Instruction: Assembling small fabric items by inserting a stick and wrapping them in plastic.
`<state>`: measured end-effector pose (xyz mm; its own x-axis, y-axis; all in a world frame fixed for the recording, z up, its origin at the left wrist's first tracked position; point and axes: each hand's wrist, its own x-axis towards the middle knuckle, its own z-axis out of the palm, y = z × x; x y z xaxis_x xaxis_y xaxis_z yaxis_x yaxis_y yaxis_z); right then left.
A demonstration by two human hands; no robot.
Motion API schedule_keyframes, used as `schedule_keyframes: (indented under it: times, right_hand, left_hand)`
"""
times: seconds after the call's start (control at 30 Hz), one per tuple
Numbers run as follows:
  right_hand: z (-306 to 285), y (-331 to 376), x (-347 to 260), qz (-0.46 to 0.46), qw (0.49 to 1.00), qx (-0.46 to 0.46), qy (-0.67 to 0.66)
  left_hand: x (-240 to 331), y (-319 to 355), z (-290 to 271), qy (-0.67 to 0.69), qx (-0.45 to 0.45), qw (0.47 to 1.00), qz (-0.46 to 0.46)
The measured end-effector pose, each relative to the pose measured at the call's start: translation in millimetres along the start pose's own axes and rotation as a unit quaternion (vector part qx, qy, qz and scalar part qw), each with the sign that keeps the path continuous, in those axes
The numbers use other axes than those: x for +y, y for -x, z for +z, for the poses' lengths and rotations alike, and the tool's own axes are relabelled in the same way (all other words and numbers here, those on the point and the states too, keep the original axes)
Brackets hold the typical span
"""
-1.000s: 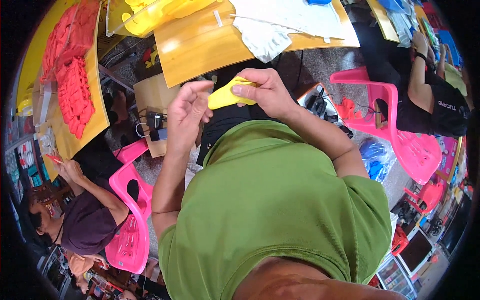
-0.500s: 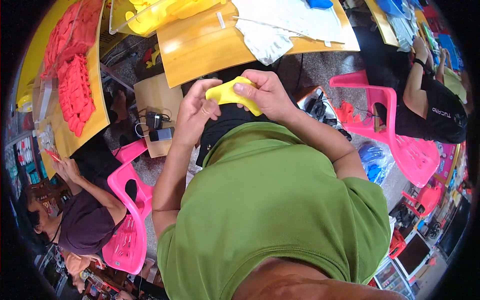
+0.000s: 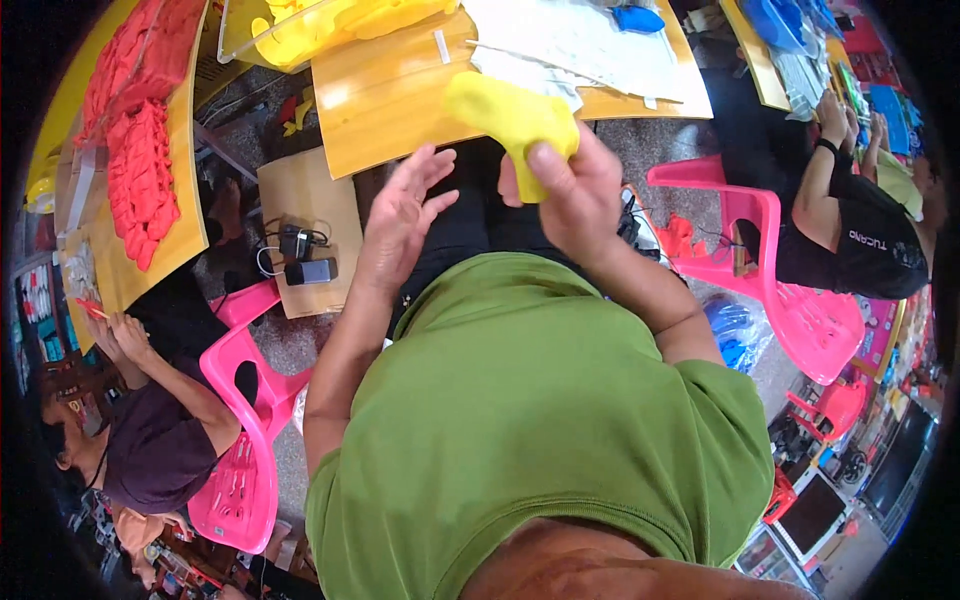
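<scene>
My right hand (image 3: 582,192) grips a smooth yellow bent piece (image 3: 515,118), thumb pressed on its lower leg, just off the table's near edge. Its wider end points up and to the left, over the wooden table (image 3: 390,110). What it is made of I cannot make out; the motion blurs it a little. To the left of it, my left hand (image 3: 405,220) is raised with fingers apart and nothing in it.
A clear bin of yellow pieces (image 3: 330,35) stands at the table's far left. White cloth (image 3: 560,65) lies farther right with a thin stick (image 3: 545,65). Red pieces (image 3: 140,190) cover a side table. Pink chairs (image 3: 245,420) and co-workers (image 3: 165,440) are on both sides.
My left hand has let go of the yellow piece and opened. With my right hand the piece has moved up toward the table and turned.
</scene>
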<state>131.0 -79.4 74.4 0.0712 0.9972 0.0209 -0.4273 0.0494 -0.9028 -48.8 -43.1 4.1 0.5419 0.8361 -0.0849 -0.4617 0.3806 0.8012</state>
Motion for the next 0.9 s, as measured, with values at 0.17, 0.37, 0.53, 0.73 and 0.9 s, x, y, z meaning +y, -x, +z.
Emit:
schedule_keyframes:
  times: [0.17,0.37,0.53,0.73,0.9]
  right_hand:
    - [-14.1,8.8,76.8,0.086,0.968,-0.073,0.223]
    - [-19.1,0.9,68.5,0.055,0.954,-0.112,0.272]
    - [-26.7,-5.3,47.7,0.082,0.958,-0.069,0.266]
    - [-40.1,-25.9,40.0,-0.015,0.943,-0.051,0.328]
    - [-56.8,-85.2,-14.8,-0.034,0.942,0.099,0.320]
  left_hand:
    - [-14.8,-2.5,5.5,0.091,-0.020,0.994,-0.059]
    - [0.1,-15.7,14.3,0.040,0.047,0.998,-0.003]
    - [1.7,-27.2,5.7,-0.118,0.115,0.986,0.020]
    - [11.2,-47.9,27.7,-0.293,0.108,0.940,0.136]
    - [28.7,-70.9,-4.1,-0.495,0.208,0.817,0.211]
